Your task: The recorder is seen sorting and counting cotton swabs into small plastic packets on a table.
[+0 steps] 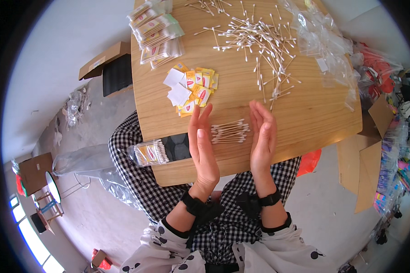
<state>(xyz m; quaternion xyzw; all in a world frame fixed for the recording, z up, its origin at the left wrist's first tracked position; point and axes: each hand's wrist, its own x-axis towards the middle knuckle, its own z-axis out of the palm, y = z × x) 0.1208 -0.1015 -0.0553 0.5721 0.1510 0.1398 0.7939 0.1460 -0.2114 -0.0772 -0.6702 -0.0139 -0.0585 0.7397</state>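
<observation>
A small row of cotton swabs (231,131) lies on the wooden table, side by side across my view. My left hand (202,148) stands on edge at the left ends of the row, fingers stretched out. At its right ends my right hand (263,136) is held the same way, palm facing inward. Both hands are open, and neither grips anything; whether the palms touch the swab tips I cannot tell. Beyond my left fingertips lies a heap of yellow and white printed cards (196,88). A filled clear bag of swabs (151,152) rests at the table's left edge, beside a dark patterned patch (176,146).
Loose cotton swabs (264,38) are scattered at the far side of the wooden table (314,123). Filled packets (157,34) are stacked at the far left. Clear plastic bags (323,41) lie at the far right. Cardboard boxes (362,159) stand on the floor beside the table.
</observation>
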